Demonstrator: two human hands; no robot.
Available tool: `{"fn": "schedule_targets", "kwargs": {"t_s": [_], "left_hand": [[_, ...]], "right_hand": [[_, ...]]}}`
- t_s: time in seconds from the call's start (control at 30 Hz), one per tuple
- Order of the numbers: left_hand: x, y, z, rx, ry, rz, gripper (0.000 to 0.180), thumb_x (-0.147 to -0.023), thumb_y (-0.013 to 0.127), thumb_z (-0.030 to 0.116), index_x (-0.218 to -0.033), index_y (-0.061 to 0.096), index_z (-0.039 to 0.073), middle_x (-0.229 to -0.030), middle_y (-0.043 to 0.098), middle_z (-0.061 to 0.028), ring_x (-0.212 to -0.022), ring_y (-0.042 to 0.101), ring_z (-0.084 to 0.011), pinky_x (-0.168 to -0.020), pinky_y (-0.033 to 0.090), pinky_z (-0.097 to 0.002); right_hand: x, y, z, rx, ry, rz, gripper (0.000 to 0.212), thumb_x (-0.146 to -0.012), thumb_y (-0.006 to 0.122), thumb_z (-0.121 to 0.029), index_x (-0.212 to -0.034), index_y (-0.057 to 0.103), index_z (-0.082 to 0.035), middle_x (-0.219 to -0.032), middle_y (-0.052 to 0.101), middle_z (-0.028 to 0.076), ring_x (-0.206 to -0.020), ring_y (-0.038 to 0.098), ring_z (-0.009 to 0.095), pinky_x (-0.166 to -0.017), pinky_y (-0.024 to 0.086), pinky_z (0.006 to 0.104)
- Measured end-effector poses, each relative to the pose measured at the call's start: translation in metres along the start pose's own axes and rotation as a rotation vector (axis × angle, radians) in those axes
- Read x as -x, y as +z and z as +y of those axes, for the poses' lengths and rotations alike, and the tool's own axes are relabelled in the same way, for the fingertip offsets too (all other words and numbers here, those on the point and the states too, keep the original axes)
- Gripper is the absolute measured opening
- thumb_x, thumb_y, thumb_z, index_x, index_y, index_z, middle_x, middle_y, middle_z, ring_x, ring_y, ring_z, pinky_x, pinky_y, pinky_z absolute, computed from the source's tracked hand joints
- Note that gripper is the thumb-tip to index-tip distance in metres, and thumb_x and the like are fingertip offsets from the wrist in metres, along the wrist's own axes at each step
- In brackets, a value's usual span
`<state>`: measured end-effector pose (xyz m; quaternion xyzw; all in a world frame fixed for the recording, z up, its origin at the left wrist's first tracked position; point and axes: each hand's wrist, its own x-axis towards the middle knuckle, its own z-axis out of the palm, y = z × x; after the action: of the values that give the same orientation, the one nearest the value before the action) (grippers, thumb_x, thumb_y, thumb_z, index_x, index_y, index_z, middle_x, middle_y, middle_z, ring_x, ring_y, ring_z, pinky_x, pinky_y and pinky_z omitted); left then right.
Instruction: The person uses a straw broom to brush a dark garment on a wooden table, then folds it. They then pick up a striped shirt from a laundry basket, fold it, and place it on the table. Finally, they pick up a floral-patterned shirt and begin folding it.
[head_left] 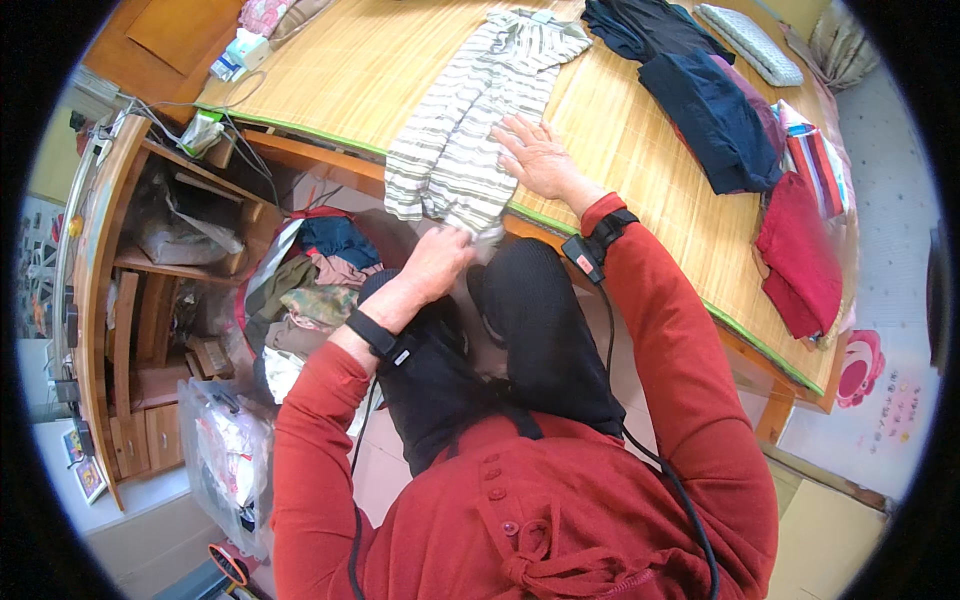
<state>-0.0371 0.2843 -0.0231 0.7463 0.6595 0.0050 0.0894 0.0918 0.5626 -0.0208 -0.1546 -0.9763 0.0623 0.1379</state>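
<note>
A long white garment with grey-green stripes [470,120] lies stretched out on the woven mat [340,80], its near end hanging over the bed's edge. Whether it is a shirt or trousers I cannot tell. My right hand [540,158] rests flat on and beside its right side, fingers spread. Below the edge, my left hand [435,265] has its fingers closed on the hanging end, which looks slightly blurred. A dark band with a small device sits on each wrist.
Folded dark clothes [715,125], a red garment [795,255] and a light pillow [750,45] lie at the right of the bed. On the floor at left, a bag [290,250] overflows with clothes beside a clear plastic bin [220,450]. Wooden shelves [130,290] stand farther left.
</note>
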Motion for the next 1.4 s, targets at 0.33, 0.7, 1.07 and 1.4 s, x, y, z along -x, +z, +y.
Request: {"fn": "schedule_targets", "kwargs": {"t_s": [0.33,0.7,1.07,1.4], "left_hand": [[-0.039,0.051,0.014,1.815,-0.831,0.245,0.065,-0.095,0.087,0.055,-0.135,0.074,0.006,-0.124,0.078,-0.0059,-0.113,0.069,-0.0175,-0.096,0.053,-0.0351],[-0.039,0.057,0.037,2.035,-0.934,0.747,0.026,-0.087,0.089,0.012,-0.108,0.075,0.006,-0.098,0.077,-0.0026,-0.075,0.065,-0.0123,-0.069,0.052,-0.0298],[-0.015,0.068,0.019,2.349,-0.690,0.361,0.028,-0.094,0.082,0.007,-0.120,0.072,0.006,-0.111,0.078,-0.0052,-0.093,0.071,-0.0173,-0.081,0.054,-0.0308],[-0.038,0.064,-0.011,2.406,-0.708,0.706,0.040,-0.102,0.076,0.008,-0.141,0.066,0.006,-0.138,0.075,-0.0086,-0.124,0.073,-0.0232,-0.107,0.058,-0.0430]], "right_hand": [[-0.001,-0.004,-0.007,0.002,0.057,-0.075,0.064,-0.115,0.046,-0.049,-0.172,0.043,-0.020,-0.181,0.035,0.012,-0.170,0.024,0.032,-0.138,0.014,0.0546],[-0.002,0.004,-0.004,-0.011,-0.022,0.058,0.067,-0.113,0.049,-0.051,-0.172,0.044,-0.019,-0.180,0.037,0.014,-0.169,0.027,0.035,-0.137,0.016,0.0558],[-0.004,-0.001,-0.007,-0.029,-0.033,0.028,0.068,-0.113,0.050,-0.052,-0.171,0.044,-0.019,-0.180,0.036,0.014,-0.169,0.026,0.038,-0.137,0.016,0.0584],[-0.011,-0.014,-0.047,-0.119,-0.203,-0.170,0.069,-0.111,0.060,-0.044,-0.170,0.044,-0.013,-0.178,0.039,0.017,-0.167,0.031,0.039,-0.138,0.019,0.0556]]}}
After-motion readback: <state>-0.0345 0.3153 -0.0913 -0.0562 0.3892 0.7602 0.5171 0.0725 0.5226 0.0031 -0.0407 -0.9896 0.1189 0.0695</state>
